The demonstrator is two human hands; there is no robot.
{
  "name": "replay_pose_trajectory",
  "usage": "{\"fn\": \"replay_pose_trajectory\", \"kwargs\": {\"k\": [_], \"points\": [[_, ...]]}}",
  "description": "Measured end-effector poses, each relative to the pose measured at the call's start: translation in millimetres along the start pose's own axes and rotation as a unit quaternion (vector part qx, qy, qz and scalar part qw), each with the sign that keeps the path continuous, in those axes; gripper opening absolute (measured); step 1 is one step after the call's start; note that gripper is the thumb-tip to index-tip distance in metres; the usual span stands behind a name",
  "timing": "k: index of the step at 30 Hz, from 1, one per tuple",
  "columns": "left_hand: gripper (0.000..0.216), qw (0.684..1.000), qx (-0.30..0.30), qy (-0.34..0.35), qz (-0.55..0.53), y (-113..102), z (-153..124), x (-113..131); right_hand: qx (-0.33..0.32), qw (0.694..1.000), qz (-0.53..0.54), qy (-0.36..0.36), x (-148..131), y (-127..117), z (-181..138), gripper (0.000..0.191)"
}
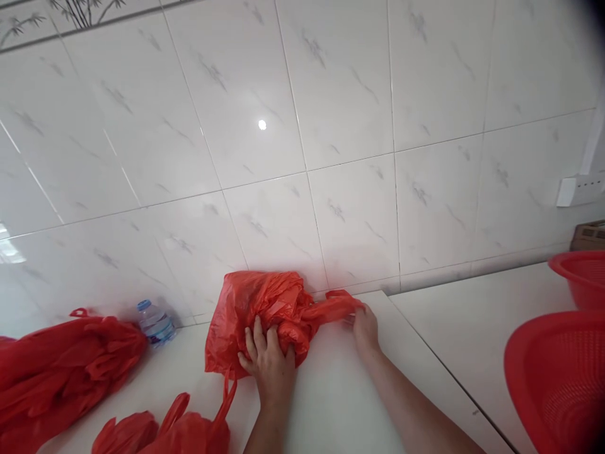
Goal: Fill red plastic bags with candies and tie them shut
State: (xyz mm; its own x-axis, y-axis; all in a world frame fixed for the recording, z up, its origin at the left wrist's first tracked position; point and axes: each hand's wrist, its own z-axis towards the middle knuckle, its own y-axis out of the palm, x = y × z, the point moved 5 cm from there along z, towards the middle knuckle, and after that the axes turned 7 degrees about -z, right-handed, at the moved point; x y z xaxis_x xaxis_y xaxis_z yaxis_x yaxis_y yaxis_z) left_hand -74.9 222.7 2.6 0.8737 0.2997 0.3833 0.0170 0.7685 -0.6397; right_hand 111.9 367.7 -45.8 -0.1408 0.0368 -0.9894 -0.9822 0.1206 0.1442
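A filled red plastic bag (236, 309) rests on the white tabletop (326, 403), close against the tiled wall. My left hand (268, 356) lies on the front of this bag with its fingers spread and pressing into the crumpled plastic. Off to the bag's right, my right hand (366, 325) is closed around the end of its handle, which is pulled out sideways. What the bag contains is hidden. Below it at the front edge of the view sits another red bag (189, 435), whose upright handle loop reaches up near my left wrist.
On the left lies a large red bag (70, 372), with a clear water bottle (157, 325) with a blue cap beside it. Two red plastic baskets (524, 353) stand at the right. A cardboard box (588, 236) and a wall socket (579, 190) are behind them.
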Motion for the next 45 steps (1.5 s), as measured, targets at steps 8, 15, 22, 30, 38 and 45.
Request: {"fn": "replay_pose_trajectory", "kwargs": {"k": [8,15,22,30,38,45], "points": [[0.037,1.000,0.012,-0.006,-0.004,1,1,1,0.105,0.991,0.080,0.026,0,-34,24,0.043],[0.041,0.999,0.026,-0.011,-0.021,2,-1,-1,0.146,0.986,0.068,0.036,-4,-45,22,0.033],[0.042,1.000,0.018,-0.007,-0.006,3,-1,-2,0.144,0.987,0.047,0.048,-6,-51,21,0.023],[0.042,1.000,0.017,-0.017,0.000,5,-2,-6,0.205,0.978,0.030,0.039,-14,-79,36,0.035],[0.054,0.999,-0.029,-0.008,0.019,13,-4,-4,0.090,0.988,-0.121,-0.035,-8,-55,25,0.045],[0.057,0.998,-0.053,-0.014,0.031,13,-8,-4,0.035,0.983,-0.169,-0.057,-7,-49,12,0.042]]}}
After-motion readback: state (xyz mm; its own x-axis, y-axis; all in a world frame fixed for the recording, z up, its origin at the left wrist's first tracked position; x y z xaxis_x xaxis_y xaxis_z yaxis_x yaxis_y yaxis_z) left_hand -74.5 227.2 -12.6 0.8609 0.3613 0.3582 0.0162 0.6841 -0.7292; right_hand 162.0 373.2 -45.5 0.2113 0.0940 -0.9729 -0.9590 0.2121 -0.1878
